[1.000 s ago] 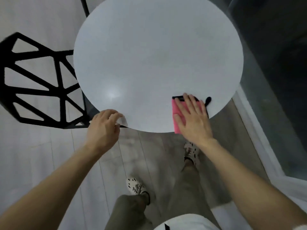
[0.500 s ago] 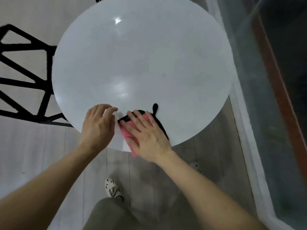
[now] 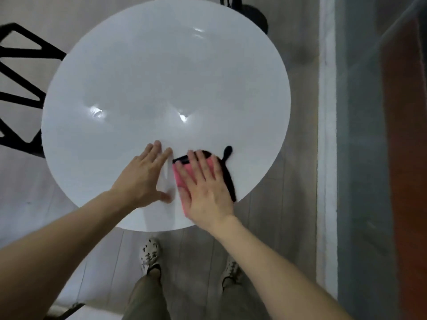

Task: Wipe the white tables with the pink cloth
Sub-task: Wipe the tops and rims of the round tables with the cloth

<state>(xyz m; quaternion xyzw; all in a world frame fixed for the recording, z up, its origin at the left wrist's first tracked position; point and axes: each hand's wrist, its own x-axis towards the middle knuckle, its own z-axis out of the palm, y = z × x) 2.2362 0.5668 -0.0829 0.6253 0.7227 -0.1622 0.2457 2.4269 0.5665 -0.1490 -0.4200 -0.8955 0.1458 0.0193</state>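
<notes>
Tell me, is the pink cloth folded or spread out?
Folded: the pink cloth is a narrow pad, mostly hidden under the flat right hand.

Both bare forearms (image 3: pixel 69 229) reach forward from the lower corners and converge. The left hand (image 3: pixel 143 179) lies palm down on the table (image 3: pixel 161 77), fingers straight and together, thumb spread toward the right. Just beside it the right hand (image 3: pixel 205 190) presses flat on the cloth (image 3: pixel 178 179), fingers straight, slightly fanned, wrist in line with its forearm

Round white table (image 3: pixel 161 77), right hand (image 3: pixel 205 192) flat on pink cloth (image 3: pixel 179 179) — left hand (image 3: pixel 141 179) flat beside it
</notes>
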